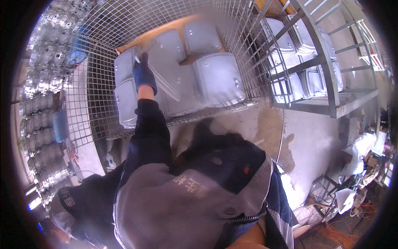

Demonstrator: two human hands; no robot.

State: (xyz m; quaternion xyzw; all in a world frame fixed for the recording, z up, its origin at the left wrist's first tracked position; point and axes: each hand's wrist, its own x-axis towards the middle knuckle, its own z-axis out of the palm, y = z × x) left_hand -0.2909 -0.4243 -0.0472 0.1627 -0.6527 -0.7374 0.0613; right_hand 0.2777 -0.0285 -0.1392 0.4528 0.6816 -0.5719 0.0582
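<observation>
Several grey stacks [219, 79] already lie in the mesh crate [182, 119], upper centre; one tilted panel [165, 76] isn't flat yet, left hand [145, 76] seemingly gripping its edge, right hand unseen, remainder unclear!

The 1 view comes from a fisheye camera on the person's head, the left of 2 worn side by side, and faces down past a jacket [166, 207] toward grey plates [219, 79] in a wire cage [186, 118]. The jacket looms close at the lower middle, the cage farther off; near the dark, bent rim, detail is perhaps too blurred to trust.
</observation>
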